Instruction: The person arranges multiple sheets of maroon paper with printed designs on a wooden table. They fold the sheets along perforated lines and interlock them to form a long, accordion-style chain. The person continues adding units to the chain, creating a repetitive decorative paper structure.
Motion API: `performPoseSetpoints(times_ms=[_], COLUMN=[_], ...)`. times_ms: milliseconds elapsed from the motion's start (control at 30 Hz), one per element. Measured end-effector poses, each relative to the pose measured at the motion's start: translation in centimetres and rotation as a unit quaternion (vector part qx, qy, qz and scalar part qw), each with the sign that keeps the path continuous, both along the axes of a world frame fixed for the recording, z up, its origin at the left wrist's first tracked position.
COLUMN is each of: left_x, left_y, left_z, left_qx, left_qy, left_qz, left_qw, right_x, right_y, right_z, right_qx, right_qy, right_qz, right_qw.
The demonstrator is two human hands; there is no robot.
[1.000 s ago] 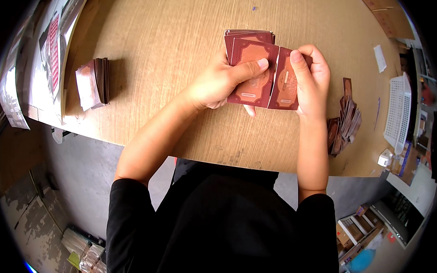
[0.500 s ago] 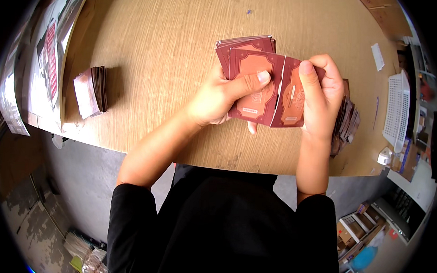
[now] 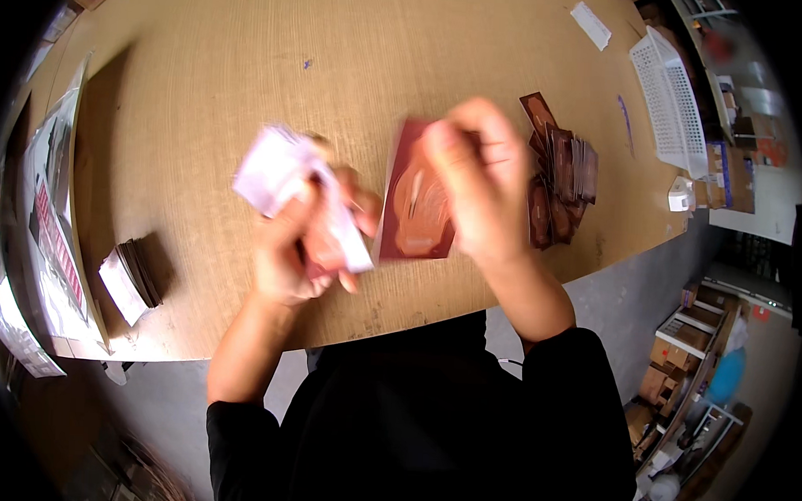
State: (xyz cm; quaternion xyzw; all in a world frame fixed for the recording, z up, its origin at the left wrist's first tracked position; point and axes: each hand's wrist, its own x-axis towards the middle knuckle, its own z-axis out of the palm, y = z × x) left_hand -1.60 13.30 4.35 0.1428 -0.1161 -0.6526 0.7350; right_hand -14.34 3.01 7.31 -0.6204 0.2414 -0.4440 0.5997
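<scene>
Our right hand [image 3: 479, 178] pinches a reddish-brown flat pouch [image 3: 416, 207] at its upper edge; the fingers [image 3: 462, 133] are pressed together on it, and the pouch hangs upright below them, its printed face toward us. Half a second ago both hands held this pouch together, in front of a second one. Now the hands are apart.

Our left hand [image 3: 300, 238] is closed around a crumpled whitish piece [image 3: 284, 171], maybe paper or thin film; it stands out above the fingers and one strip falls down beside the thumb. The picture is blurred here by motion, so we cannot tell exactly what this piece is, or whether something more is under the palm. We judge that the whitish piece has just come away from the pouch, and that the pouch is now free in the right hand alone.

Just behind the right fingers, a loose heap of similar brown pouches [image 3: 562, 181] lies on the counter [image 3: 248, 68]. Beyond it, near the far right edge of the counter, a white plastic basket [image 3: 671, 92] stands. Well apart to the left of the left fingers, a small stack of brown pieces with a white end [image 3: 131, 272] lies close to the counter's near edge, next to some clear plastic bags with print [image 3: 48, 229].
</scene>
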Motion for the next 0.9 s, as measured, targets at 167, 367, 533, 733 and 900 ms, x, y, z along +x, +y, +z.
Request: performPoseSetpoints(times_ms=[167,367,533,733,900], left_x=[2.9,-1.3,-2.1,-2.2,-2.3], left_y=[0.5,0.4,0.0,-0.2,-3.2], left_z=[-0.3,-1.5,-2.4,-2.0,0.1], left_qx=[-0.009,0.02,0.12,0.068,0.142], left_qy=[-0.138,-0.09,-0.208,-0.408,-0.22], left_qz=[0.023,-0.24,-0.229,-0.147,-0.097], left_qw=[0.99,0.966,0.943,0.899,0.96], right_x=[-4.6,-1.6,-0.4,-3.7,-12.7], right_y=[-2.9,-1.8,-0.4,-0.9,-5.0], right_z=[0.5,-0.8,-1.7,-1.7,-1.8], right_qx=[0.047,-0.26,-0.343,-0.419,-0.301], right_qy=[-0.029,0.076,0.18,0.127,0.258], right_qz=[-0.105,0.093,0.141,0.174,-0.074], right_qw=[0.993,0.958,0.911,0.882,0.915])
